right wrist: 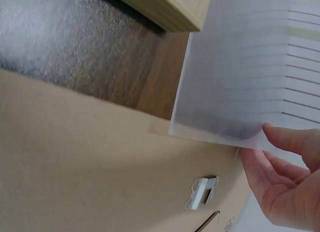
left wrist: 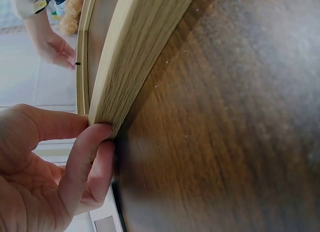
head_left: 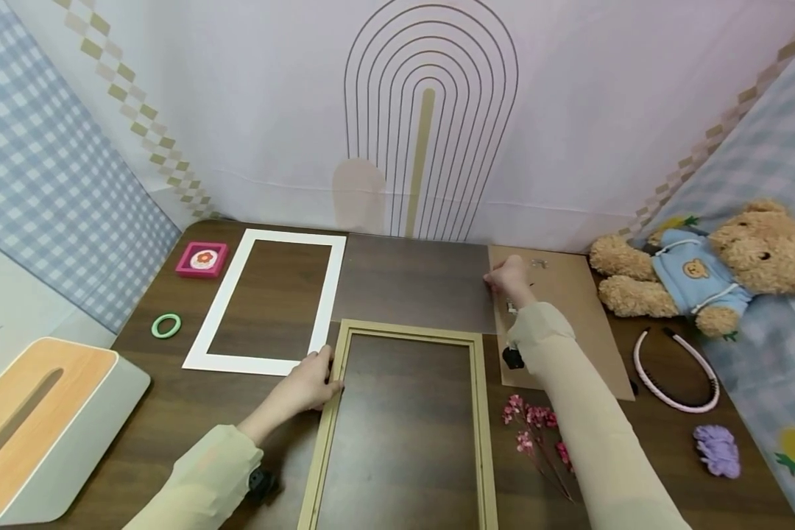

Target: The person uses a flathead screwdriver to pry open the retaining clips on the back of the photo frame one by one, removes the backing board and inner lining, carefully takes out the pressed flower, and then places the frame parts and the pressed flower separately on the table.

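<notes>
A light wooden picture frame [head_left: 485,427] lies on the dark table, its near end cut off by the head view. At its left side, near the far corner, my left hand [head_left: 310,383] holds the rail [left wrist: 131,52] with fingertips and thumb. Beyond the frame is a clear plastic sheet [head_left: 414,280]. My right hand [head_left: 511,278] pinches the sheet's right edge, thumb on top and fingers below, as the right wrist view shows. Under that hand lies a brown backing board [head_left: 583,324] with small metal clips [right wrist: 199,193].
A white mat border [head_left: 238,364] lies left of the sheet. Further left are a pink box [head_left: 202,260], a green ring [head_left: 165,326] and a tissue box [head_left: 73,419]. Pink flowers [head_left: 536,419], a headband [head_left: 676,406], a purple scrunchie [head_left: 717,450] and a teddy bear [head_left: 702,269] are at the right.
</notes>
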The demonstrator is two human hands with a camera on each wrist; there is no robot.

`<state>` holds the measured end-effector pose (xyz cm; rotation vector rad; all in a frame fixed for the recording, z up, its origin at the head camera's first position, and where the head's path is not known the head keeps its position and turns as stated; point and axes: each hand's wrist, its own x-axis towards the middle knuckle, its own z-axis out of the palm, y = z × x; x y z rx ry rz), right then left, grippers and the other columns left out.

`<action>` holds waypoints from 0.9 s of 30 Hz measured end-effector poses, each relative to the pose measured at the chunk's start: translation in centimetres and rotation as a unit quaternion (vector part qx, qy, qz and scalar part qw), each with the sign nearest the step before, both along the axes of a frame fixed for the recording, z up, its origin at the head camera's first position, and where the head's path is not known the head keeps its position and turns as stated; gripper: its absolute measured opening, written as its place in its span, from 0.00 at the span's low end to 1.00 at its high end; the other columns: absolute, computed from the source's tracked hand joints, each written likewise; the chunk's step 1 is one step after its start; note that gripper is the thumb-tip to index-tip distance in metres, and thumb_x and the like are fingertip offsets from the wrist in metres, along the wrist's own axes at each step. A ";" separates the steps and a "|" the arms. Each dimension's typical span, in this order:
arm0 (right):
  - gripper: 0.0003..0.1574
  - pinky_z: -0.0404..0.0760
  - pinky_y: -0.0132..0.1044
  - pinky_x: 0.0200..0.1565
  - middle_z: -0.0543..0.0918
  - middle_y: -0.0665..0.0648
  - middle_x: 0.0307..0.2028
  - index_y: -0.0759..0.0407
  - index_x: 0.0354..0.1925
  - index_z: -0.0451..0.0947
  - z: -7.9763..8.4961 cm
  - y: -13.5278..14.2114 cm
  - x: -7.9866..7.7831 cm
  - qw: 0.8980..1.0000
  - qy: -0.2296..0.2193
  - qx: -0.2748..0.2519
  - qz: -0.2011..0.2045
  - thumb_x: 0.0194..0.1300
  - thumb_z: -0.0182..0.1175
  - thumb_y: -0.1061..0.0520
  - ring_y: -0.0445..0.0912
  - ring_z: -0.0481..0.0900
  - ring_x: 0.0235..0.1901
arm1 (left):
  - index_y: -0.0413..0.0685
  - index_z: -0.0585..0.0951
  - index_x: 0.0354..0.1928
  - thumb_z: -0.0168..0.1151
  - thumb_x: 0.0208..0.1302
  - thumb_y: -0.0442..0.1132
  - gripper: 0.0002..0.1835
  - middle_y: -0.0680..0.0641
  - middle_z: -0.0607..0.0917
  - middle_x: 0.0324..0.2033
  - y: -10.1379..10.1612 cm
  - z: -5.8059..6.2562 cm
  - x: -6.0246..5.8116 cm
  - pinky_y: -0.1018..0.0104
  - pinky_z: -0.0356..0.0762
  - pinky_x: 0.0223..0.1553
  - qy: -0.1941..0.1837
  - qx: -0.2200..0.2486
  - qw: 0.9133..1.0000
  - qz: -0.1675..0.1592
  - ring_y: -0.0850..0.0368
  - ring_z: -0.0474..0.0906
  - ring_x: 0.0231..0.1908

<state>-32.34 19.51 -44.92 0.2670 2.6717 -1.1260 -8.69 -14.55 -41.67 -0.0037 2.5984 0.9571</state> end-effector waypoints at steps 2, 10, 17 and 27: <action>0.15 0.79 0.35 0.25 0.83 0.62 0.24 0.75 0.39 0.79 1.9 -1.0 1.5 0.999 -0.007 0.052 0.004 0.56 0.63 0.64 0.43 0.77 0.18 | 0.35 0.68 0.46 0.62 0.57 0.32 0.17 0.42 0.72 0.29 0.1 -0.1 0.0 0.71 0.75 0.16 0.002 -0.003 1.000 -0.002 0.54 0.73 0.22; 0.30 0.60 0.31 0.17 0.58 0.44 0.05 0.52 0.09 0.56 3.6 -2.6 3.2 0.996 -0.004 0.091 0.008 0.60 0.59 0.56 0.39 0.56 0.09 | 0.37 0.68 0.45 0.62 0.57 0.33 0.17 0.42 0.73 0.29 -0.1 -0.3 0.0 0.71 0.76 0.16 0.003 -0.011 1.000 -0.003 0.53 0.74 0.24; 0.18 0.77 0.38 0.32 0.80 0.62 0.28 0.68 0.37 0.76 4.7 -2.5 3.2 0.999 -0.040 0.022 -0.005 0.68 0.50 0.53 0.49 0.75 0.26 | 0.36 0.69 0.45 0.63 0.56 0.34 0.17 0.41 0.75 0.29 -0.6 -0.6 0.0 0.69 0.76 0.19 0.013 -0.014 1.000 -0.003 0.52 0.74 0.24; 0.29 0.82 0.28 0.41 0.84 0.59 0.33 0.78 0.59 0.64 8.6 2.3 4.2 0.995 0.002 -0.094 -0.014 0.68 0.48 0.57 0.29 0.77 0.23 | 0.33 0.68 0.45 0.61 0.57 0.33 0.17 0.40 0.75 0.29 -1.5 -0.1 -0.3 0.69 0.78 0.16 0.020 0.016 1.000 0.013 0.54 0.76 0.21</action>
